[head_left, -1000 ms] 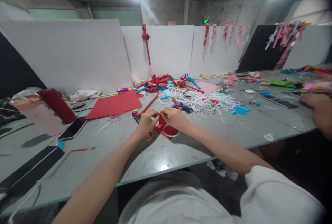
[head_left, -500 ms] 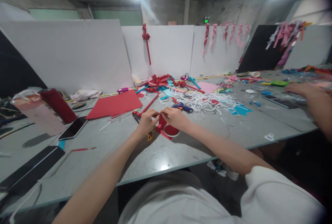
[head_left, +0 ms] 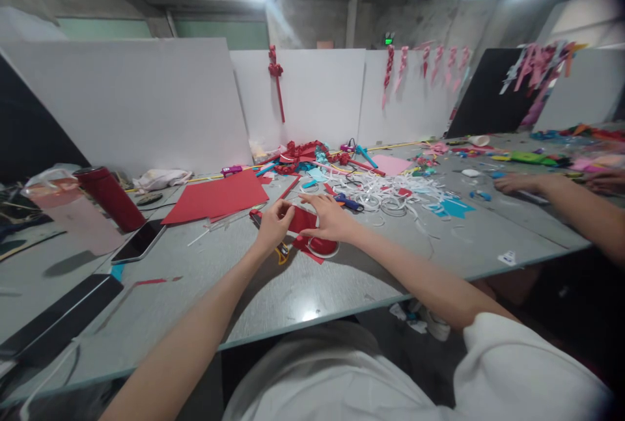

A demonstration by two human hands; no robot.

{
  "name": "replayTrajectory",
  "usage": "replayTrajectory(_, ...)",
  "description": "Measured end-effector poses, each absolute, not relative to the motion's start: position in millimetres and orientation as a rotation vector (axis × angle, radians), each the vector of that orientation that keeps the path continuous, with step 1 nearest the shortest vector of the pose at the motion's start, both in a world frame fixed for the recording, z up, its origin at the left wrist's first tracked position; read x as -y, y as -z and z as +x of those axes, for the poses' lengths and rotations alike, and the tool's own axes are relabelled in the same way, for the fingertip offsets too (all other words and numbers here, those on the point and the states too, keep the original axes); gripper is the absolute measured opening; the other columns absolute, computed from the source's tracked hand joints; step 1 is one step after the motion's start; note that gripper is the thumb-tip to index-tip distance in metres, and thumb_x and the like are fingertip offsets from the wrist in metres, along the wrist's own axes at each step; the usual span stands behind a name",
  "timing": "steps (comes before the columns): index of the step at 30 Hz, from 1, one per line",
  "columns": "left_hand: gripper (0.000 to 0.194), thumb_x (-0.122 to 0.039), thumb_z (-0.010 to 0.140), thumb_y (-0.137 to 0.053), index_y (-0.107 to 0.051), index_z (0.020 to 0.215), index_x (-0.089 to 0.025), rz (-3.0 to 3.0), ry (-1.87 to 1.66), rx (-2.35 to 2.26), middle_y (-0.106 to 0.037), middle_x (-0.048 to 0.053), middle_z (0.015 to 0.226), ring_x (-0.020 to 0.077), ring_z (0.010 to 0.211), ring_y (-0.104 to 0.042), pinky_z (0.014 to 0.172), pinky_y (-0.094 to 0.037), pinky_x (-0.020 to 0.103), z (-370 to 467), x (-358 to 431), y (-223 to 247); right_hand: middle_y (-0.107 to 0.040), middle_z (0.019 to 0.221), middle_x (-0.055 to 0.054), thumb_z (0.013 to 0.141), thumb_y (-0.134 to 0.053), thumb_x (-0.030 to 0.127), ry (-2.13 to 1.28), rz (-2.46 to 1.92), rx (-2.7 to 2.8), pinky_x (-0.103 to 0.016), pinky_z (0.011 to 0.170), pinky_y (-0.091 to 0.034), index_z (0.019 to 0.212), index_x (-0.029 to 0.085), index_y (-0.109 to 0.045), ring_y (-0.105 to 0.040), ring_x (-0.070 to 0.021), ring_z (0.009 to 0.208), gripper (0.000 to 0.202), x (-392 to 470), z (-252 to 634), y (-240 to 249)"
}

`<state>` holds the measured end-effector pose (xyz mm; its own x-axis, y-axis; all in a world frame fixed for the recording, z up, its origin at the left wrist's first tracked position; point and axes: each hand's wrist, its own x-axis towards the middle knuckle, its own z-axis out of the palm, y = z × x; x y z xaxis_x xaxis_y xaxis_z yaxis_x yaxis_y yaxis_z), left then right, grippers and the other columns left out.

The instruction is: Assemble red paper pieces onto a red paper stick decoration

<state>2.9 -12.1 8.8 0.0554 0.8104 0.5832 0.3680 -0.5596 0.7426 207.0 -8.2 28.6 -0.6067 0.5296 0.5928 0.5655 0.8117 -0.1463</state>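
Observation:
Between my hands is a small piece of red paper [head_left: 303, 220], held up off the table with its face toward me. My left hand [head_left: 274, 227] pinches its left side between thumb and fingers. My right hand [head_left: 332, 218] is around the right side, thumb and index finger spread apart, the thumb by the lower corner. Just below lies a red round piece with a white ring [head_left: 323, 248], resting on another red scrap [head_left: 301, 248]. A yellow-handled tool [head_left: 282, 253] is partly hidden behind my left hand.
Red sheets [head_left: 217, 196] lie at left, near a phone [head_left: 139, 241], a red flask [head_left: 110, 198] and a bottle [head_left: 73, 216]. White paper strips [head_left: 390, 190] and a blue glue gun [head_left: 348, 202] are beyond my right hand. Another person's hand [head_left: 522, 183] works at right.
My right fingers have spread from a pinch at the paper's top edge. The red paper has turned to show more of its face. At right, the other person's hand has moved left.

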Motion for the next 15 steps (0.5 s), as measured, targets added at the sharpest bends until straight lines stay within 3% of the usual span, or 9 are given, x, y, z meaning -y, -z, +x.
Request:
replayTrajectory(5,0.019,-0.037,0.092,-0.057,-0.06,0.09,-0.018,1.906,-1.508,-1.152,-0.065,0.001,0.082,0.0144,0.074,-0.06,0.071,-0.046,0.025,3.7,10.7,-6.2,-0.054,0.143,-0.02,0.071,-0.081,0.06,0.073,-0.849,2.397,-0.056,0.109,-0.03,0.156,0.019,-0.026,-0.052,-0.0371,0.127,0.11,10.3,201.2,-21.7)
replayTrajectory(10,0.022,-0.04,0.091,-0.059,-0.058,0.09,-0.018,1.86,-1.508,-1.124,-0.066,0.002,0.084,0.0148,0.076,-0.062,0.071,-0.048,0.026,4.1,8.3,-3.5,-0.054,0.144,-0.021,0.082,-0.073,0.044,0.076,-0.841,2.392,-0.054,0.108,-0.029,0.157,0.017,-0.024,-0.054,-0.036,0.126,0.093,12.6,198.3,-18.3)
replayTrajectory(15,0.033,-0.047,0.088,-0.065,-0.055,0.104,-0.019,1.747,-1.384,-1.061,-0.073,0.004,0.086,0.0185,0.075,-0.07,0.065,-0.052,0.027,4.7,6.7,1.9,-0.052,0.146,-0.021,0.083,-0.071,0.039,0.062,-0.826,2.401,-0.053,0.106,-0.032,0.155,0.016,-0.028,-0.054,-0.0355,0.127,0.087,14.7,199.5,-20.6)
